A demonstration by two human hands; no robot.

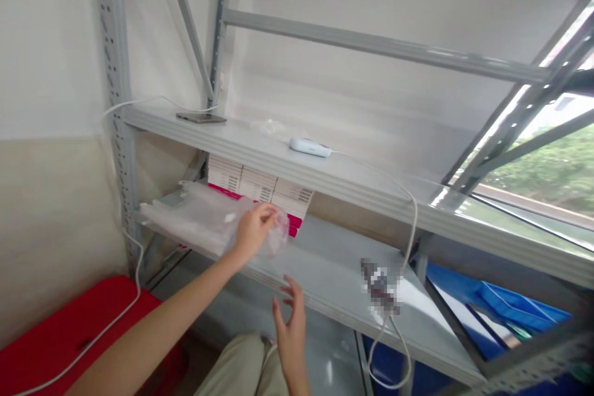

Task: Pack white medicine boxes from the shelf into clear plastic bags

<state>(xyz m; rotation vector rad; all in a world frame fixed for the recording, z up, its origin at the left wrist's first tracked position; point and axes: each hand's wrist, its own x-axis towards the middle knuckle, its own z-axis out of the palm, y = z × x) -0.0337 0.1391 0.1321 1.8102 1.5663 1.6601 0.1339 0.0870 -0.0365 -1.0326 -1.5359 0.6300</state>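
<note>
My left hand [254, 230] is closed in a pinch on the edge of a clear plastic bag [278, 236]. That bag lies at the right end of a pile of clear plastic bags [190, 219] on the middle shelf [334, 260]. My right hand [291, 322] hangs just in front of the shelf edge, fingers spread, holding nothing. Behind the bags stand stacks of white and magenta boxes [257, 184], partly hidden by the bags and my left hand.
On the upper shelf [366, 189] lie a flat dark device [201, 117] and a pale blue-white device [309, 147] with a white cable [414, 223]. A pixelated object [381, 288] sits on the middle shelf. Left stands a red surface [102, 322]; lower right, a blue bin [520, 306].
</note>
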